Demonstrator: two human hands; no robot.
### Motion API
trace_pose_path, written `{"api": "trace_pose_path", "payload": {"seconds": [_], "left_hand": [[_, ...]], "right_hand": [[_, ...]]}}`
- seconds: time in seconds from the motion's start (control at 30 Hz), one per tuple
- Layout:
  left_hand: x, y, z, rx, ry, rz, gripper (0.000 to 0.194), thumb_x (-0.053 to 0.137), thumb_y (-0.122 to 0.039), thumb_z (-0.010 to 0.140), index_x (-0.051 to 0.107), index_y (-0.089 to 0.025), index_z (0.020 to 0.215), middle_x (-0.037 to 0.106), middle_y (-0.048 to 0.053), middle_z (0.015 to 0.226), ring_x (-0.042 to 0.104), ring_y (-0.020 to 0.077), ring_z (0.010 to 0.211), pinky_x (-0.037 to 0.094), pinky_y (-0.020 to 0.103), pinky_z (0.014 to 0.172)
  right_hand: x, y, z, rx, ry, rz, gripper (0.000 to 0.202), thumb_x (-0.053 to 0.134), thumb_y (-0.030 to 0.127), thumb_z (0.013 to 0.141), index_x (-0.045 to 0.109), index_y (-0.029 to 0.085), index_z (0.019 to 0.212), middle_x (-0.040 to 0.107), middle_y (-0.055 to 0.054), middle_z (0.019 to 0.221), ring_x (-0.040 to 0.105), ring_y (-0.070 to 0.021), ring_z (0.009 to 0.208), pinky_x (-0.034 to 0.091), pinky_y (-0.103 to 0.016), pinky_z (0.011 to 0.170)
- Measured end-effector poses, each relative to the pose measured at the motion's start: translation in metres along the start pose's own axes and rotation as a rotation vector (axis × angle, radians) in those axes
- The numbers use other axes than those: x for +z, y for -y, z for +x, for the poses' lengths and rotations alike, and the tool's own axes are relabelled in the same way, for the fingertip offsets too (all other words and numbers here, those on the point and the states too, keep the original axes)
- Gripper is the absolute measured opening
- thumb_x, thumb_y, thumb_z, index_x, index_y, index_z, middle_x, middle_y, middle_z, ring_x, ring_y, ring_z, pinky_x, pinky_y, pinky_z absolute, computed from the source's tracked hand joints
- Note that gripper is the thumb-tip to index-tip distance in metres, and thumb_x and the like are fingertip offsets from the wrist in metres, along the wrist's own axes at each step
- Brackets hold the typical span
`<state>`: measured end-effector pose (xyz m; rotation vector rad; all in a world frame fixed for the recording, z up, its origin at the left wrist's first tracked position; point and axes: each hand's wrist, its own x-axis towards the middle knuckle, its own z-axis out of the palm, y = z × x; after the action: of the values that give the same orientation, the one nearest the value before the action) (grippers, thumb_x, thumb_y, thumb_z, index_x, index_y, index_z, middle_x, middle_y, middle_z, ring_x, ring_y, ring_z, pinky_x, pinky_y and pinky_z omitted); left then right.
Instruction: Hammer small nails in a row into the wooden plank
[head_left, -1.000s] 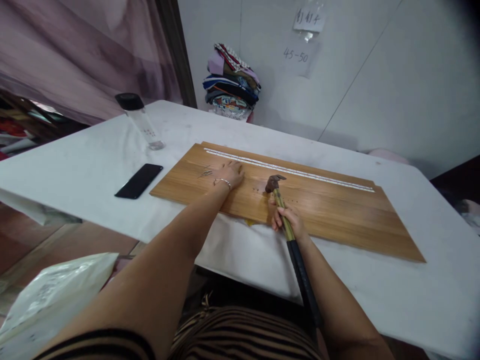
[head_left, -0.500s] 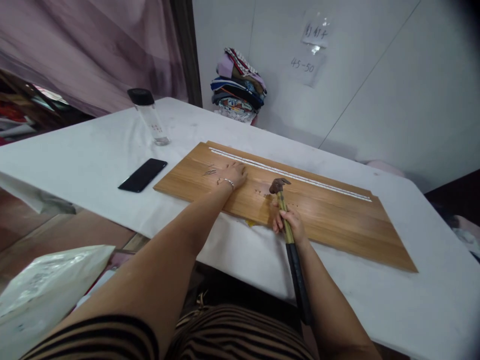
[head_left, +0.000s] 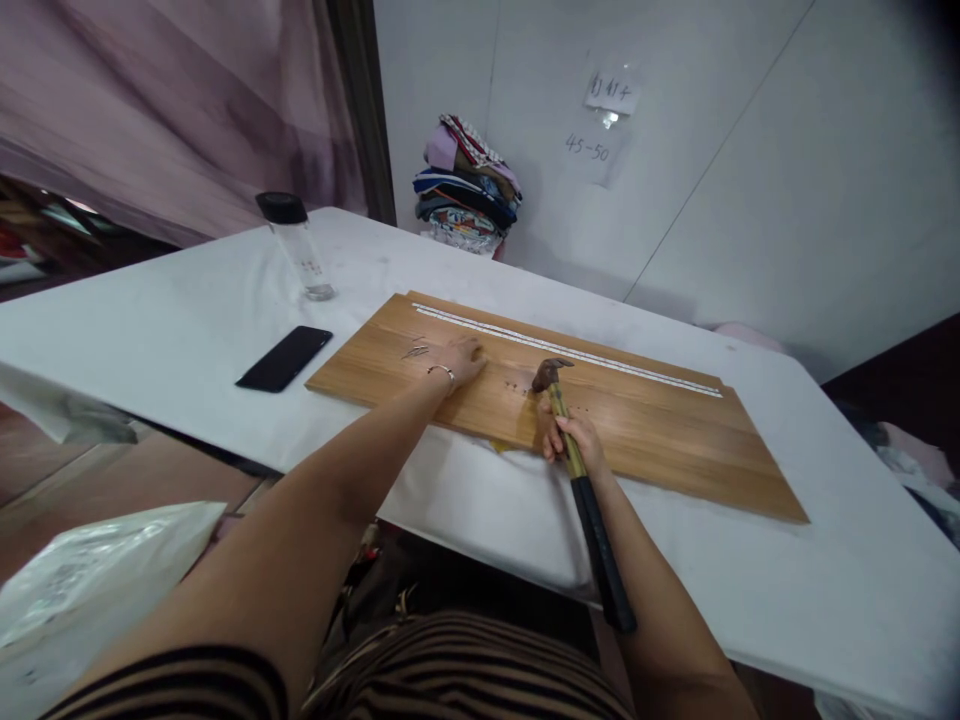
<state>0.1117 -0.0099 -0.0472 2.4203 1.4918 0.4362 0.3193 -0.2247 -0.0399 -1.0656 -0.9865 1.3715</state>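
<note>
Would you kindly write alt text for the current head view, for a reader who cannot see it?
A person's right hand grips a hammer over a wooden board; the left hand lies on the board beside loose nails. A phone and lidded bottle are left of it on a white table.

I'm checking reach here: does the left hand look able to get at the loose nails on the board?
Probably yes: the left hand seems to rest on the board, close beside the loose nails, with nothing visible between them.
</note>
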Motion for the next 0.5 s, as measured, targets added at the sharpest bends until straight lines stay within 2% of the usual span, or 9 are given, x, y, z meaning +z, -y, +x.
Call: {"api": "trace_pose_path", "payload": {"seconds": [0.13, 0.27, 0.5], "left_hand": [[0.001, -0.002, -0.023, 0.079, -0.001, 0.035, 0.039, 0.053, -0.033, 0.09, 0.071, -0.018, 0.121, 0.065, 0.011, 0.138, 0.054, 0.0254, 0.134, 0.039, 0.038, 0.119], [0.004, -0.003, -0.049, 0.142, -0.05, -0.037, 0.039, 0.052, -0.032, 0.09, 0.071, -0.016, 0.121, 0.065, 0.013, 0.136, 0.052, 0.0263, 0.134, 0.039, 0.041, 0.12], [0.004, -0.013, -0.075, 0.121, -0.09, -0.046, 0.036, 0.054, -0.03, 0.091, 0.072, -0.017, 0.12, 0.064, 0.012, 0.14, 0.05, 0.0284, 0.138, 0.036, 0.044, 0.122]], "right_hand": [[-0.001, -0.003, 0.002, -0.011, 0.021, -0.011, 0.041, 0.067, 0.047, 0.079, 0.057, 0.02, 0.107, 0.049, 0.011, 0.046, 0.058, -0.0159, 0.041, 0.04, -0.023, 0.039], [-0.005, -0.009, 0.003, -0.078, 0.043, 0.003, 0.041, 0.066, 0.048, 0.081, 0.058, 0.019, 0.109, 0.049, 0.01, 0.047, 0.058, -0.0156, 0.042, 0.042, -0.024, 0.041], [-0.009, -0.012, 0.003, -0.069, 0.073, -0.019, 0.039, 0.064, 0.048, 0.083, 0.058, 0.02, 0.109, 0.048, 0.009, 0.048, 0.059, -0.0168, 0.043, 0.041, -0.025, 0.04]]}}
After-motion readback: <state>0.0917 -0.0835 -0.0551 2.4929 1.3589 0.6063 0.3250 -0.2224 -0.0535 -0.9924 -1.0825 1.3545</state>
